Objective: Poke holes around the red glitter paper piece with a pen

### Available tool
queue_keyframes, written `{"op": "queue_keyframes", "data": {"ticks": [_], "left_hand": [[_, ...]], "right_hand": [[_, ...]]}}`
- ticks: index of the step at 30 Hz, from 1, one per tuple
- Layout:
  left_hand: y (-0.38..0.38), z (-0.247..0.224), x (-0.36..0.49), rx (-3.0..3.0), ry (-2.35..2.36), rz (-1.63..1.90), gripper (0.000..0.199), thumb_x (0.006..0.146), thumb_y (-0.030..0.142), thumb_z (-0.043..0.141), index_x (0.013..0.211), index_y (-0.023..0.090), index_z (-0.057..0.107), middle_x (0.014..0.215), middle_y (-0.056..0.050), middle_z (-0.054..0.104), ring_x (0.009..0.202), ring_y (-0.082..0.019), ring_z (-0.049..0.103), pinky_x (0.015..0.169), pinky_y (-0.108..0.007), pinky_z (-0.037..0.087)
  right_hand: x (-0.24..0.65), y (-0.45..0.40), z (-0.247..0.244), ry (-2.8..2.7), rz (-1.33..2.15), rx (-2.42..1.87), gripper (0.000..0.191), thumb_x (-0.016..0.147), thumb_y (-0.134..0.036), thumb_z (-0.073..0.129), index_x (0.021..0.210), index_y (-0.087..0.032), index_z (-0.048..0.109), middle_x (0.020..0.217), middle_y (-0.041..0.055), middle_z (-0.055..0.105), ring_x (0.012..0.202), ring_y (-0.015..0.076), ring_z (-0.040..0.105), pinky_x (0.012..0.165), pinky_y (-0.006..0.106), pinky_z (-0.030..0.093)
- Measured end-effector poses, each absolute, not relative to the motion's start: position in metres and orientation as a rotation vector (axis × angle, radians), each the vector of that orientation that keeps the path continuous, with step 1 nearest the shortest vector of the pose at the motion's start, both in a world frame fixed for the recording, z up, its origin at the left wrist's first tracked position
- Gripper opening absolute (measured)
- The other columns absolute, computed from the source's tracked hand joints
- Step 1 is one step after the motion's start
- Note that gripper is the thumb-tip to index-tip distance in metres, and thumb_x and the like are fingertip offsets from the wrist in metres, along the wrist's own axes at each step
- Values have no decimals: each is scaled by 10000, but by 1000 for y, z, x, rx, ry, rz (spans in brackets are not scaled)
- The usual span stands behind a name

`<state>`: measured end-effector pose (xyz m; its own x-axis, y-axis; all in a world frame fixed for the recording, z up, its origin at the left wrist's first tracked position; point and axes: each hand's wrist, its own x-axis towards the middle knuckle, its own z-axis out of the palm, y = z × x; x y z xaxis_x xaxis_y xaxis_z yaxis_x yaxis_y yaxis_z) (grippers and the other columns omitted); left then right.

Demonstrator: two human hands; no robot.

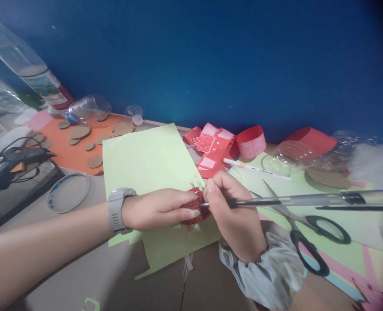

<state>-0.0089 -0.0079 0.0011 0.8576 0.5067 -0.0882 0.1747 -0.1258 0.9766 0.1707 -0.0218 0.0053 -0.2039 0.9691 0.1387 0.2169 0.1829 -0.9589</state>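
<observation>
My left hand [160, 209], with a grey watch [116, 209] on the wrist, grips a small red dark-patterned paper piece [198, 199] and steadies it over light green paper [146, 160]. Its thumb and fingers close around the piece's left side. A slim clear-barrelled pen [291, 200] is pinched in my right hand [235, 218], its tip at the red piece. The fingertips of both hands nearly meet there, and part of the red piece is hidden beneath them. A grey scrunchie [272, 268] circles my right wrist.
Black-handled scissors [296, 222] lie open on coloured paper at right. Behind are red paper cutouts [215, 144], a red paper ring [251, 142] and a white marker [256, 168]. Cardboard discs [80, 131] lie on orange paper; left are a tape ring [68, 193] and a tall bottle [32, 65].
</observation>
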Motion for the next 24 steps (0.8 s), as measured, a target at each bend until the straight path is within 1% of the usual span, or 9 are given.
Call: {"op": "queue_keyframes", "data": {"ticks": [4,8,11,18,24], "left_hand": [[-8,1,-9,1700,528,308,249,1003,247,342,1104,104,519,916,-96,596,813,-167,580,762,-265,490],[-8,0,-9,1693,513,311,240,1004,254,343,1077,105,517,901,-89,589,809,-165,577,763,-260,484],[-8,1,-9,1690,516,310,238,1005,255,340,1062,105,515,910,-88,585,811,-161,578,763,-253,480],[-7,1,-9,1712,520,310,230,1007,280,340,977,125,506,883,-71,582,793,-154,561,746,-246,463],[-6,2,-8,1710,515,324,233,1006,287,344,926,130,497,860,-66,573,777,-155,553,732,-247,460]], "right_hand": [[171,-23,5,-1582,1067,-1184,261,863,-103,416,626,-204,375,564,-58,343,514,87,331,478,220,302],[172,-23,4,-1598,1088,-1171,254,848,-82,421,629,-203,377,565,-56,366,516,87,348,479,217,315],[171,-23,4,-1580,1080,-1180,259,852,-87,420,626,-204,372,565,-55,355,520,90,343,478,217,314],[171,-24,5,-1586,1070,-1173,280,869,-103,414,613,-203,362,555,-58,325,510,87,313,472,219,297],[170,-24,6,-1582,1066,-1185,269,861,-96,419,617,-201,378,558,-53,355,513,86,339,473,215,313]]}}
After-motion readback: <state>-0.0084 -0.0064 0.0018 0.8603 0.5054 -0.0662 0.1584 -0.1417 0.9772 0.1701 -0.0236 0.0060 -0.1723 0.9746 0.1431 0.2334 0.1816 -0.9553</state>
